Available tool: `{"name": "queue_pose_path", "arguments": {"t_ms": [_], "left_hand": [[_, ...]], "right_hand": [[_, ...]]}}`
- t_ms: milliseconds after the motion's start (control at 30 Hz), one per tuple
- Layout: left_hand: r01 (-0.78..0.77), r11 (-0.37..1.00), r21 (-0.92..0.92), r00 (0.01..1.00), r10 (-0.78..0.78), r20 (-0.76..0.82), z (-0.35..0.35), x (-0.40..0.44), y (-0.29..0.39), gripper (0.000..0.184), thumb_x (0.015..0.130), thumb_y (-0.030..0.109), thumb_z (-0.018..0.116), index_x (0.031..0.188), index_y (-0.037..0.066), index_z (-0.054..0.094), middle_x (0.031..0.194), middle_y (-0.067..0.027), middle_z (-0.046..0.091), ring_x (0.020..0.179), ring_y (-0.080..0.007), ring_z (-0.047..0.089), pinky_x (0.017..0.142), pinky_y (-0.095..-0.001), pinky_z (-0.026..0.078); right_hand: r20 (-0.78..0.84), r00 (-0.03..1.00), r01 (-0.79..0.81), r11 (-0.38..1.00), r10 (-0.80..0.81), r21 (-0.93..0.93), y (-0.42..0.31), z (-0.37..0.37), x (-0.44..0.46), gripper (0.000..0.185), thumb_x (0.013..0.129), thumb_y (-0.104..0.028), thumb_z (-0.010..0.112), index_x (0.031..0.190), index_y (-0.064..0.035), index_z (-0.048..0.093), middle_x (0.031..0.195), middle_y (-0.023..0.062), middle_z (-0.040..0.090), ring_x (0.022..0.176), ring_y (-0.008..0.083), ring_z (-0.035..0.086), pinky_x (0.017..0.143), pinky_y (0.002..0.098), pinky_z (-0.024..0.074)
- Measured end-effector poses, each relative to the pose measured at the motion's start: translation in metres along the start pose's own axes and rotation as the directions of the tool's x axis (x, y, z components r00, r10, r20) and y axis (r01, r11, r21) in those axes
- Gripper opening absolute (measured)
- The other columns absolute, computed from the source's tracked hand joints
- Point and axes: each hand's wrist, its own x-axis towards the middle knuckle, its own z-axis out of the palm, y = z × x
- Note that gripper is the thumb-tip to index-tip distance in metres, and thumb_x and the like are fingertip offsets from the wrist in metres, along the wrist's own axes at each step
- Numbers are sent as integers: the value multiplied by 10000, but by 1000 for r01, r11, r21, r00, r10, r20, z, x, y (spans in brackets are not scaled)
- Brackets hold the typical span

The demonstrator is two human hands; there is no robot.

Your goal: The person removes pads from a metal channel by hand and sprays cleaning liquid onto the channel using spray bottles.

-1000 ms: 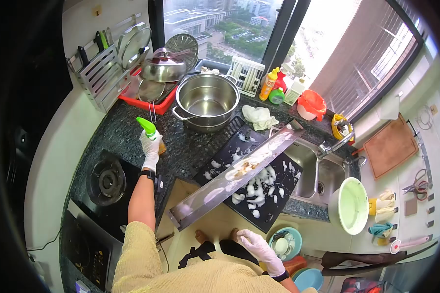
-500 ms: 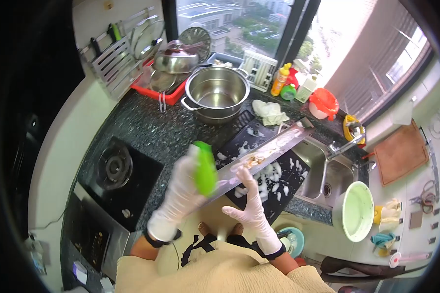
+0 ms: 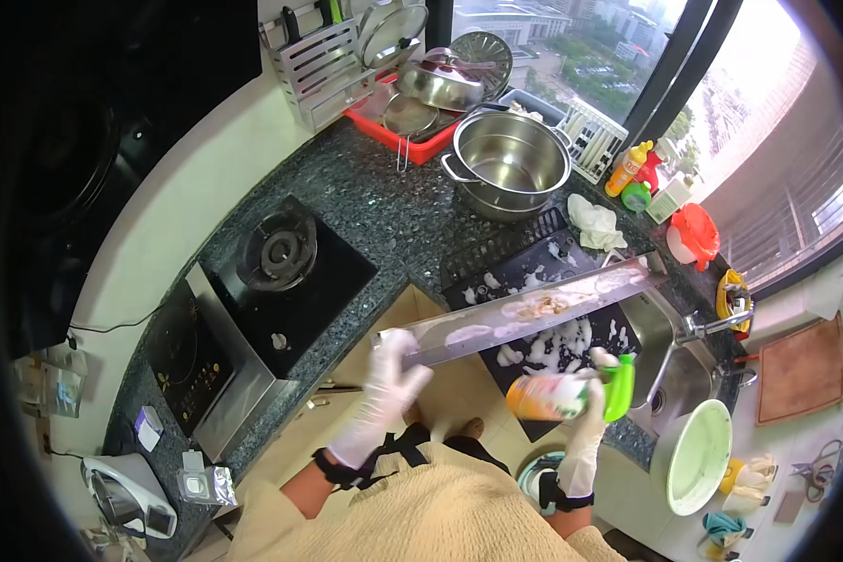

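Note:
My right hand (image 3: 585,417), in a white glove, is closed around a spray bottle (image 3: 545,397) with an orange and white body and a green spray head. The bottle lies on its side in the air, in front of a black panel. My left hand (image 3: 384,389), also gloved, grips the left end of a long metal trough (image 3: 468,330), its thumb standing off below the edge. White foam and brown grime lie along the trough. Beneath it is the black panel (image 3: 525,267), spotted with foam, between the counter and the sink.
The double sink (image 3: 665,361) with its tap is at the right. A large steel pot (image 3: 510,169) stands behind the panel, near a white cloth (image 3: 595,223). A stove burner (image 3: 279,251) is at the left. A pale green basin (image 3: 698,459) sits at the right edge.
The spray bottle has gone from my left hand to my right. My left hand is now at the trough's left end. The view has turned, shifting the scene clockwise.

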Motion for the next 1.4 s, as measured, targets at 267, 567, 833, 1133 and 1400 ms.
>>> {"name": "queue_pose_path", "arguments": {"t_ms": [267,567,833,1133,1400], "left_hand": [[546,648,-531,817,-551,169,-16,-22,-115,717,917,506,462,1392,-8,308,1442,-152,326,1338,-240,306,1106,-352,232],[597,403,-693,711,-666,225,42,7,-207,505,884,428,599,1213,52,528,1169,-55,579,1068,-142,524,935,-284,397],[469,476,-744,813,-562,152,27,12,-196,319,893,296,623,1143,110,551,1001,39,577,917,-70,522,813,-228,427],[427,522,-738,824,-561,80,22,15,-179,281,881,271,633,1095,100,570,962,39,583,906,-77,514,826,-245,409],[412,576,-706,831,-556,31,19,14,-166,295,884,267,622,1103,78,563,982,17,596,916,-92,521,840,-252,402]], "right_hand": [[475,857,-69,959,197,-273,8,33,-11,405,771,-4,606,1167,-36,526,1034,46,618,872,114,583,767,257,483],[711,604,157,821,361,-550,85,97,-42,393,766,-197,690,1136,-112,591,1012,122,652,933,285,638,819,341,497],[651,642,182,744,405,-643,111,150,-60,352,771,-301,672,1060,-117,592,900,156,663,885,343,633,774,410,497],[691,655,250,775,306,-580,128,154,-66,288,757,-251,689,974,-94,584,890,139,648,875,330,619,749,404,491],[739,669,477,717,78,-508,143,155,-78,274,749,-184,685,990,-89,596,832,121,616,779,332,589,704,416,477]]}}
